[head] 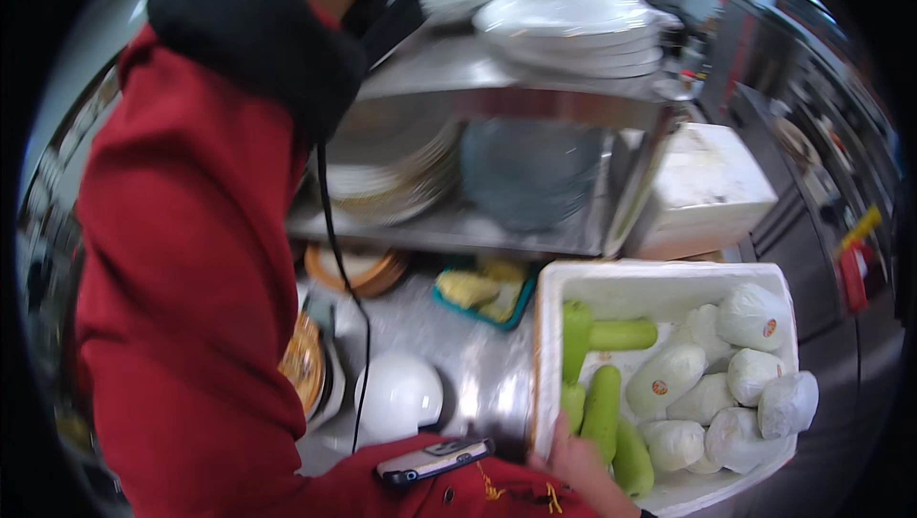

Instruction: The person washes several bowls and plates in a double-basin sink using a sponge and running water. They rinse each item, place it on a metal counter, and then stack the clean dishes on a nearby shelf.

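Observation:
A blurred hand, apparently my right hand, comes up from the lower right, its fingertips at the near-left rim of a white foam box. Its fingers lie beside long light-green gourds; whether they grip anything cannot be told. Several produce pieces in white wrapping, some with round red stickers, fill the box's right side. My left hand is out of view. Across the bottom stretches red cloth with yellow stitching, where a smartphone shows, partly tucked in.
A red jacket with a black collar fills the left; whose it is cannot be told. A black cord hangs beside it. Steel shelves hold stacked plates. A white bowl, teal tray and closed foam box stand nearby.

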`<state>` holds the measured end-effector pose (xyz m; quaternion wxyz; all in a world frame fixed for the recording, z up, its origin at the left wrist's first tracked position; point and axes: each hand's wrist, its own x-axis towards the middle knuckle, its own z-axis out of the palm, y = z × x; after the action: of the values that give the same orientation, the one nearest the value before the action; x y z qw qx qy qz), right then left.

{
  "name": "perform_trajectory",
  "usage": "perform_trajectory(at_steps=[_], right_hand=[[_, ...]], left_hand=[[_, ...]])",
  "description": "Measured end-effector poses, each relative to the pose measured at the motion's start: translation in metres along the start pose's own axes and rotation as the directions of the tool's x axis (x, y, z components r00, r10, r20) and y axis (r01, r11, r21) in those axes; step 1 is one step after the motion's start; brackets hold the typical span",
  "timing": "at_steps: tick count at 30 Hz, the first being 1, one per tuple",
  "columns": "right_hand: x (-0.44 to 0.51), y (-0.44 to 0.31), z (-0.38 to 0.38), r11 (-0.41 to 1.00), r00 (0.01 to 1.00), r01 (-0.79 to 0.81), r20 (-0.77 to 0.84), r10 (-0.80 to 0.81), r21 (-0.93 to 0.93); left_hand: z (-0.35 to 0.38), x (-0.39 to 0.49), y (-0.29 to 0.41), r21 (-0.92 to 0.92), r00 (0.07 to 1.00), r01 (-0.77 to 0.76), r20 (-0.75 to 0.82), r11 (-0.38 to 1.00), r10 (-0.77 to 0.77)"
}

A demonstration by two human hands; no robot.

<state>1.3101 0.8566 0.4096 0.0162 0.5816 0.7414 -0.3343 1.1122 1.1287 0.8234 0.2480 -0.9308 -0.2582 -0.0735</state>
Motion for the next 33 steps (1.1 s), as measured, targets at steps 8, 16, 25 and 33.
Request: perform_trajectory(at_steps=[8,16,25,33], right_hand=[[-0.022,-0.009,-0.003,0.984,0.944,-0.151,-0.281,0.171,0.091],[-0.016,-0.019,0.018,0.969,0.928,0.121,-0.371,-0.034,0.216],[-0.011,-0.019,0.02,0.987,0.959,-0.019,-0.275,0.062,0.157],[-0.008,-0.153,0.043,0.752,0.896,-0.401,-0.394,0.204,-0.523]], left_hand=[[-0.031,-0.199,0.088,0.102,0.989,0.098,0.102,0.99,-0.109],[-0.005,-0.454,0.185,-0.023,0.321,0.892,0.737,0.452,-0.595],[0.082,-0.732,0.31,-0.093,0.084,0.996,0.864,0.008,-0.496],[0.146,-0.868,0.298,-0.185,0.106,0.974,0.881,-0.13,-0.461]])
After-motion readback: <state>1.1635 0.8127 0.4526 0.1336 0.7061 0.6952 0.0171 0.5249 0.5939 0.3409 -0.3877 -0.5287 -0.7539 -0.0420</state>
